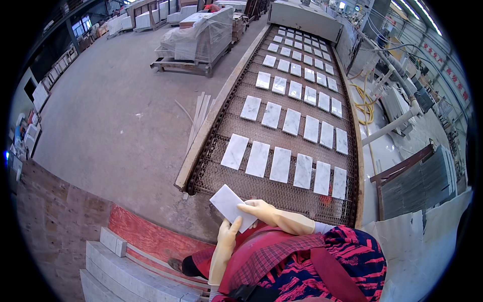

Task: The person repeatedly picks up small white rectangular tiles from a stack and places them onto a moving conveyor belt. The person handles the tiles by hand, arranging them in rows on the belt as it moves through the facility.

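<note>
A white rectangular stone tile (225, 200) is held tilted in front of my body, just off the near end of a mesh conveyor belt (211, 176). My left hand (227, 238), in a pale yellow rubber glove, grips its lower edge with the thumb on the face. Gloved the same way, my right hand (260, 211) closes on the tile's right side, fingers over the face. Beyond them, several rows of grey-veined white tiles (280, 165) lie spaced out flat on the belt.
Stacked stone strips (121, 272) and a red board (146, 229) are at lower left. A wooden rail (221, 108) edges the belt, which runs to a machine housing (307, 21). A wrapped pallet load (198, 43) stands far left. Pipes and a yellow hose (363, 105) lie right.
</note>
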The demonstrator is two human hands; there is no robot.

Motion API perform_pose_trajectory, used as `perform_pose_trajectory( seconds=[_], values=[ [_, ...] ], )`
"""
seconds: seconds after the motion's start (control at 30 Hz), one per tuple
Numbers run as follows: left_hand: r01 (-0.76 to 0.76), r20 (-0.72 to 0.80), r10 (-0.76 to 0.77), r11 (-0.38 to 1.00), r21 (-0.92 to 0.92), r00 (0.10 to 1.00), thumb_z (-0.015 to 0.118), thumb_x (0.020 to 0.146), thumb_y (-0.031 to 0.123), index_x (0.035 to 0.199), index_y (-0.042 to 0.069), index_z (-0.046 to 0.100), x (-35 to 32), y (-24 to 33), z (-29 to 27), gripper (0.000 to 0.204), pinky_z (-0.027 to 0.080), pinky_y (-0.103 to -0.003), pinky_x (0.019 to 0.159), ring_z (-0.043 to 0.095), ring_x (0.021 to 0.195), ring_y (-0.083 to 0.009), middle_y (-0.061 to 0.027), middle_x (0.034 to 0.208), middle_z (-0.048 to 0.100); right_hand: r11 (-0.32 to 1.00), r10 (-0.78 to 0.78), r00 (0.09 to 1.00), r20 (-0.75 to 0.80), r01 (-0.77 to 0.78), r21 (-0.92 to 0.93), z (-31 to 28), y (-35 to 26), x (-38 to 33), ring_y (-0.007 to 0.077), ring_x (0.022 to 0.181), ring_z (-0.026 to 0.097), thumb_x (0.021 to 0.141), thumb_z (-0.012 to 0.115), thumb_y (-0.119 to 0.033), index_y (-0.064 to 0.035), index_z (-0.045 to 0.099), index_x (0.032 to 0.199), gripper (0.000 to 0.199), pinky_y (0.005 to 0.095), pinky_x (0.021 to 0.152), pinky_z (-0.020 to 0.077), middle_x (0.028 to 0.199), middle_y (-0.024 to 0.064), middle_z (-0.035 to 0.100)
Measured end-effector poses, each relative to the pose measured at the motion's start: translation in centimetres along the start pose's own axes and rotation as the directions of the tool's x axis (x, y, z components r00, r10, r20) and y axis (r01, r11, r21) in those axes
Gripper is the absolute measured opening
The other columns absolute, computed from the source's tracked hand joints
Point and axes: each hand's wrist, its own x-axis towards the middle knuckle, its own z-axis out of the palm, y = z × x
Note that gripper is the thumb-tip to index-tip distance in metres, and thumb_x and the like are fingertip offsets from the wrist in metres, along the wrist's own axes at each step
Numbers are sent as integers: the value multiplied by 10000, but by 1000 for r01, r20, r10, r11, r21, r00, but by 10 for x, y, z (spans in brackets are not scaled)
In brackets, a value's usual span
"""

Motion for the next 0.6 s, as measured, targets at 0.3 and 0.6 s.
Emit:
perform_pose_trajectory(
  seconds=[0.3, 0.6],
  values=[
    [5, 28, -5, 1000, -11, 1000, 676, 1030, 299, 1358, -44, 545, -3, 1, 1, 492, 475, -319, 968, 604, 1069, -142, -76, 1192, 650, 1000, -3, 1000, -14, 3, -18, 1, 2, 0, 162, 759, 687, 1026, 643, -472, -14, 692, 1197, 491, 307, 627, 546, 939, 72, 727],
    [-130, -225, 154, 984, 118, 962, 630, 1052, 210, 1483, -15, 520, -1, 72, 3, 499, 485, -347, 1050, 614, 1233, -213, -149, 1392, 618, 990, -100, 980, -171, 116, 85, 3, -5, -5, 169, 696, 695, 1062, 581, -444, -33, 670, 1186, 439, 300, 600, 536, 915, 88, 745]
  ],
)
